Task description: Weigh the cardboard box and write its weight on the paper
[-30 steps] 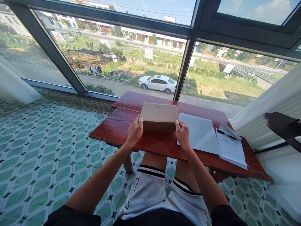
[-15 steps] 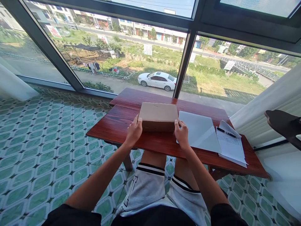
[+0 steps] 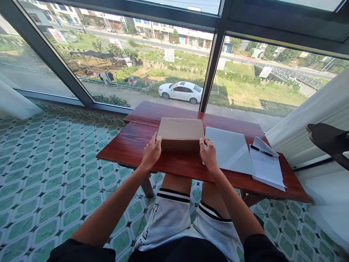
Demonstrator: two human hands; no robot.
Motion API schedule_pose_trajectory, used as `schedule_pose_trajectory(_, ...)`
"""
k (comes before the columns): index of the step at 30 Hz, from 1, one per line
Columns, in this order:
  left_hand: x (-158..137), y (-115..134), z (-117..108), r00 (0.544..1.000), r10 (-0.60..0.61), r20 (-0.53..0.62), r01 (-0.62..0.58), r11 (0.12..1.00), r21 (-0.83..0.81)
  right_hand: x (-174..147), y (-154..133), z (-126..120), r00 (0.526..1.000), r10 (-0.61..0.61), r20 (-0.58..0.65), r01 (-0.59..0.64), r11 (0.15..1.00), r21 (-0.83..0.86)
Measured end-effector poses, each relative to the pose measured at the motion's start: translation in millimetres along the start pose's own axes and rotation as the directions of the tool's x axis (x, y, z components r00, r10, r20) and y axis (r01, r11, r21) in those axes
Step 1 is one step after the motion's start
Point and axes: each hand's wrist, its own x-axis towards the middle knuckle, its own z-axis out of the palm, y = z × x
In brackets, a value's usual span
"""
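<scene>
A closed brown cardboard box (image 3: 180, 129) is on the dark red wooden table (image 3: 122, 143), in front of me. My left hand (image 3: 152, 150) grips its near left corner, thumb on the front face and fingers round the side. At the opposite near corner, my right hand (image 3: 208, 151) holds the box the same way. Most fingertips are hidden behind the box's sides. Whether the box rests fully on the table or is slightly raised, I cannot tell.
Right of the box lies a flat pale grey sheet or board (image 3: 229, 147). Beyond it are written papers (image 3: 267, 165) with a black pen (image 3: 261, 150) on top. A large window (image 3: 141, 62) stands behind the table. A dark curved object (image 3: 327, 142) juts in at the right.
The view has shifted slightly, so everything sits a little further left. Both hands keep their hold on the box, which has hardly moved on the table.
</scene>
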Motion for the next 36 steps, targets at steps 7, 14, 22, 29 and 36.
schedule_pose_trajectory(7, -0.1, 5.6, -6.9, 0.998, -0.067, 0.010, 0.068, 0.982, -0.175, 4.3, 3.4, -11.7, 0.988, -0.033, 0.150, 0.034, 0.999, -0.002)
schedule_pose_trajectory(14, -0.7, 14.2, -14.5, 0.831, 0.301, -0.467, -0.353, 0.935, -0.026, 9.7, 5.5, -40.3, 0.982, 0.047, 0.181, -0.037, 0.998, -0.057)
schedule_pose_trajectory(22, -14.3, 84.5, -15.7, 0.431, 0.753, -0.498, -0.722, 0.618, 0.310, 20.9, 23.1, -103.0, 0.995, 0.022, 0.095, -0.004, 0.984, -0.180)
schedule_pose_trajectory(29, -33.4, 152.1, 11.1, 0.175, 0.910, -0.376, -0.878, 0.318, 0.359, 30.2, 59.9, -158.3, 0.999, 0.016, -0.045, -0.028, 0.959, -0.283)
schedule_pose_trajectory(36, -44.1, 196.4, 48.3, 0.031, 0.959, -0.280, -0.948, 0.117, 0.295, 35.3, 106.7, -222.8, 0.989, -0.019, -0.148, -0.041, 0.919, -0.391)
